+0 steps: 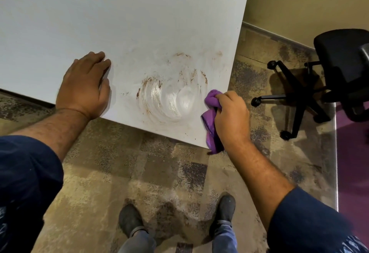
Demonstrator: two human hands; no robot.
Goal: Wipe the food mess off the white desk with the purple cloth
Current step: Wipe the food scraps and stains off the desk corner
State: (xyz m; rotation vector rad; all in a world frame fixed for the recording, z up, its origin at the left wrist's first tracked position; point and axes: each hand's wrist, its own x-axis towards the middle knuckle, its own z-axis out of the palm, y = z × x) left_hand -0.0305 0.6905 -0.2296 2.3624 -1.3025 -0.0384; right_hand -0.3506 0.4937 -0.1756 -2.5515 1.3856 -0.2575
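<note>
Your right hand point(231, 117) bunched the cloth point(212, 121) in a closed fist at the desk point(119, 23) corner, right of centre frame, beside the brown smears point(171, 93). Your left hand point(85, 87) lay flat, fingers together, bracing. The cloth looked soft and light; a wadded grip likely suited it best.

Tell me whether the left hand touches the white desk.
Touching: the head view shows the left hand lying palm down, flat on the white desk.
</note>
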